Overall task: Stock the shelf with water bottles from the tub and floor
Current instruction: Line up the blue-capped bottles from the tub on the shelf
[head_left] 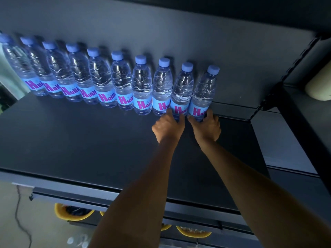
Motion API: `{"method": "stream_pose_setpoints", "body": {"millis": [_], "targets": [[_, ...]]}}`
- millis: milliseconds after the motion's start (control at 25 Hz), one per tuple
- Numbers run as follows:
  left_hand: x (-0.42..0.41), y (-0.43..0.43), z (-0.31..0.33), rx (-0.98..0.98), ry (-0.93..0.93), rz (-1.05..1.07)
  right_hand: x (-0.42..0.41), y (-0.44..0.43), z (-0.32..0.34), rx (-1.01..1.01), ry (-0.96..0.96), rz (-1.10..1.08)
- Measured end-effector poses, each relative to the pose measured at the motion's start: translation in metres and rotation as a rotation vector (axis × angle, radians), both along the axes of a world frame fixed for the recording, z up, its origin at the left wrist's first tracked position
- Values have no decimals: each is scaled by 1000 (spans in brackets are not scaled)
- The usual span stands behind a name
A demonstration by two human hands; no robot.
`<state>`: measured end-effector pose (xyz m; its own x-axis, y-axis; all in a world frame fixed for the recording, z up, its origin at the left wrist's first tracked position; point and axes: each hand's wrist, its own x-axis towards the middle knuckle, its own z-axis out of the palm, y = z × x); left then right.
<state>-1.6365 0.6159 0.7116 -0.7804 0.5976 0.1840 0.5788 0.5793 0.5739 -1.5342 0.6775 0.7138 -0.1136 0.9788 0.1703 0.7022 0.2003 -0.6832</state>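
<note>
Forearms [143, 185], dark shelf [71, 140], water bottles [141, 86]

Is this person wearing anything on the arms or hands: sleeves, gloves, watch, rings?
Nothing worn shows. The left hand and right hand are bare, without gloves or visible rings. The left forearm and right forearm are uncovered down to the frame's edge: no sleeve, watch or band in view, though dim light could hide something small.

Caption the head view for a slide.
Left hand grips the ninth water bottle, right hand the tenth water bottle, in a row on the dark shelf.
</note>
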Motion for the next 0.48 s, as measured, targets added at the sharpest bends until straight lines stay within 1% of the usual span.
{"method": "stream_pose_setpoints", "body": {"millis": [280,400,480], "targets": [[0,0,0,-22,13,-6,3,6,-3,-6,-2,29],[1,-1,-2,-1,-20,-17,5,3,0,-37,-26,50],[4,-3,0,19,-58,-43,10,-8,3,-47,21,28]]}}
